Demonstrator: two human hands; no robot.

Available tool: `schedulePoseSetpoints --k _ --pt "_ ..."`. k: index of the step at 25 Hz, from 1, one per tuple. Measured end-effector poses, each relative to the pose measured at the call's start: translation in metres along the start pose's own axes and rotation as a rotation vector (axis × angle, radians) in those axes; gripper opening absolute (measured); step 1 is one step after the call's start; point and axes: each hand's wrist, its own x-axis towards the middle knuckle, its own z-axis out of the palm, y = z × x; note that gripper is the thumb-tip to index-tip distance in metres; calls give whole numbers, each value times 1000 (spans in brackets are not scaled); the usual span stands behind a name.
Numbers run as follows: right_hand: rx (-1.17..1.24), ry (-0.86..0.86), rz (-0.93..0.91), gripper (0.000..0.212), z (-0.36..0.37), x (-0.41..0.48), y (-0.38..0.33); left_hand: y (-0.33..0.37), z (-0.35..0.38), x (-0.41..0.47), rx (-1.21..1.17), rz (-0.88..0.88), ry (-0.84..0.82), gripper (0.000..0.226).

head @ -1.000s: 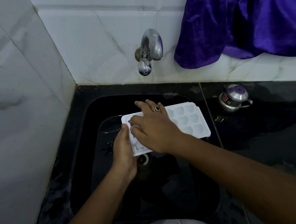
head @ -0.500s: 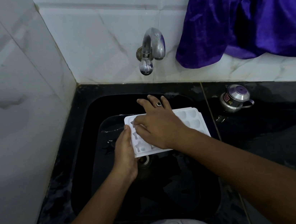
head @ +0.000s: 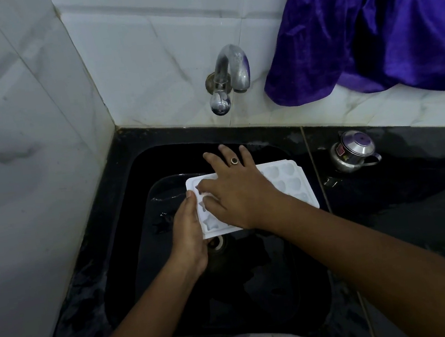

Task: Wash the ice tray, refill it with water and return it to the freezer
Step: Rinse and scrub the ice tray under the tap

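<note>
A white plastic ice tray point(head: 288, 179) with shaped cells is held level over the black sink point(head: 145, 235), above the drain. My left hand point(head: 188, 229) grips its near left edge, thumb on the rim. Spread flat over the tray's left half lies my right hand point(head: 238, 191), fingers reaching past the far edge, index finger and thumb in the cells. It wears a ring. No water runs from the chrome tap point(head: 228, 78) on the back wall.
A small steel pot point(head: 354, 154) with a lid stands on the wet black counter right of the sink. Purple cloth point(head: 374, 21) hangs over the back wall at the right. White tiled walls close the left and back sides.
My right hand has slid further across the tray toward the back wall, its fingers now past the far edge. The tray and my left hand have hardly moved.
</note>
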Motion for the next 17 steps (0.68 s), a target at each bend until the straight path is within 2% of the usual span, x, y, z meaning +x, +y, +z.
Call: schedulePoseSetpoints --k 3,5,11,13,17 --pt "-271 35 -151 47 -10 1 4 -3 0 -1 34 2 23 42" --pt "-307 46 -177 46 -12 0 5 -2 0 0 45 4 36 40" --pt "108 -11 40 44 1 -1 -9 -5 0 0 24 6 36 45" --pt "250 -34 59 42 0 -1 -8 -7 -1 -1 22 6 25 46" --pt "78 35 -87 42 -2 -6 0 -2 -3 -4 19 28 27 46"
